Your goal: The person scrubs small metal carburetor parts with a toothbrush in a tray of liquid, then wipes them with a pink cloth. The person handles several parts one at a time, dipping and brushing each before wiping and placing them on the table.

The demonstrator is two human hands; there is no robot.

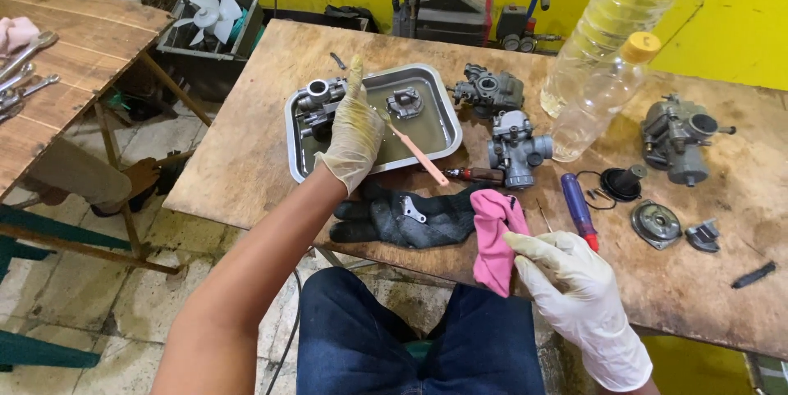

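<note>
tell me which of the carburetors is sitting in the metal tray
The carburetor at the tray's left edge, beside the left hand. The other three stand on bare wood to the right of the tray.
</note>
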